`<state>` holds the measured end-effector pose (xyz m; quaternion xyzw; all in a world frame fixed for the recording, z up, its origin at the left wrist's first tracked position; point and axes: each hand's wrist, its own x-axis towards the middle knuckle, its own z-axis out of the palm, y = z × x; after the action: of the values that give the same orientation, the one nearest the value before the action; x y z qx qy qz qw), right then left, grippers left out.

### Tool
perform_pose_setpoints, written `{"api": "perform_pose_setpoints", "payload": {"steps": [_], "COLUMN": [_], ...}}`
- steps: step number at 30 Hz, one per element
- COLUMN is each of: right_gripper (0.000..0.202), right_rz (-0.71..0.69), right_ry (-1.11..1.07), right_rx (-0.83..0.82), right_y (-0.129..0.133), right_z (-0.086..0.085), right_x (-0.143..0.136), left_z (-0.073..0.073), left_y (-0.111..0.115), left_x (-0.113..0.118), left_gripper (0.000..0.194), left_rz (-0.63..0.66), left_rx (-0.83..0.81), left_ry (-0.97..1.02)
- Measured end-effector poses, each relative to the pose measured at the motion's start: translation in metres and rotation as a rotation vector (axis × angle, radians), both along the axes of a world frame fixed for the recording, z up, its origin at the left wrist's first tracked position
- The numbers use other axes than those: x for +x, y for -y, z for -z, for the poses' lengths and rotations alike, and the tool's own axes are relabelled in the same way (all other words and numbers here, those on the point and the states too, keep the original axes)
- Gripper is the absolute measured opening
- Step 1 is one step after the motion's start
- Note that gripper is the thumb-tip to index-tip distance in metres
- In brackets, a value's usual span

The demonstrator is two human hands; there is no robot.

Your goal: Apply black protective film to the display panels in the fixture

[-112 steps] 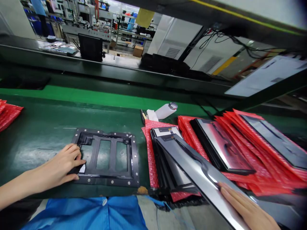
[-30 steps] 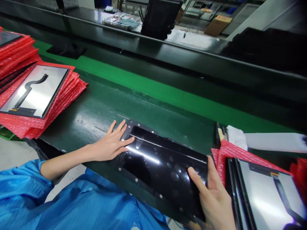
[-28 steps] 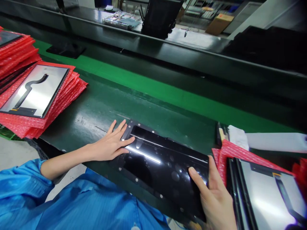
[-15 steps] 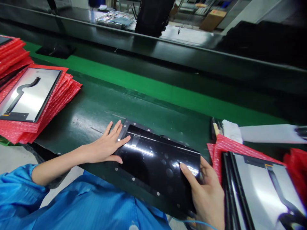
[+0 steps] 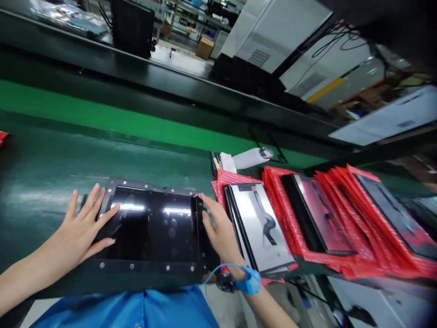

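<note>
while a blue garment [image 5: 136, 312] shows below the front edge of the tabletop [image 5: 68, 159], a dark frame [image 5: 117, 265] dotted with small round silver spots lies flat near that edge, and a glossy black panel [image 5: 167, 243] sits within its border, catching two bright streaks of light. the left hand [image 5: 77, 230] is spread at the frame's left side, its fingers fanned out and grasping nothing, the index finger and thumb reaching over the border towards the panel. the right hand [image 5: 221, 230] is at the frame's right side, its fingers unclenched and extended to the far right corner, the thumb slightly bent; a blue wristband [image 5: 251, 281] with a thin blue cord circles that wrist.

just beside the right hand, towards the right edge of the tabletop, silver-backed panels [image 5: 254, 228] lie stacked on red bubble wrap [image 5: 221, 178], the top one showing a dark curved ribbon cable [image 5: 268, 223]. further right, more panels [image 5: 309, 214] rest among red wrap, some of them blurred.

beyond the stacks, a white bottle [image 5: 248, 158] with a silver cap lies on its side next to a white cloth [image 5: 227, 162]. a bright green strip [image 5: 136, 119] runs along the far part of the tabletop, and past it a black monitor-like object [image 5: 132, 29] stands on a raised ledge [image 5: 164, 75], with a cardboard box [image 5: 205, 48] farther back.
</note>
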<state>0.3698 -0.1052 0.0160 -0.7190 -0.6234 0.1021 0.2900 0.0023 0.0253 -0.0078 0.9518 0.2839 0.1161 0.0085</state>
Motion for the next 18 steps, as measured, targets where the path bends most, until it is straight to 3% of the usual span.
{"api": "perform_pose_setpoints", "payload": {"steps": [7, 11, 18], "right_gripper": [0.066, 0.074, 0.070], "right_rz": [-0.136, -0.147, -0.109], "right_ry": [0.224, 0.261, 0.200], "right_rx": [-0.020, -0.015, -0.001], "right_y": [0.003, 0.006, 0.003], "right_z": [0.006, 0.011, 0.027], "right_x": [-0.002, -0.011, -0.025], "left_z": [-0.004, -0.004, 0.001], "left_y": [0.001, 0.000, -0.006], "left_x": [0.033, 0.039, 0.038], "left_gripper": [0.067, 0.069, 0.073], "left_rz": [-0.205, -0.202, -0.171], "left_rx": [0.003, -0.034, -0.054], "left_ry": [0.031, 0.075, 0.101]}}
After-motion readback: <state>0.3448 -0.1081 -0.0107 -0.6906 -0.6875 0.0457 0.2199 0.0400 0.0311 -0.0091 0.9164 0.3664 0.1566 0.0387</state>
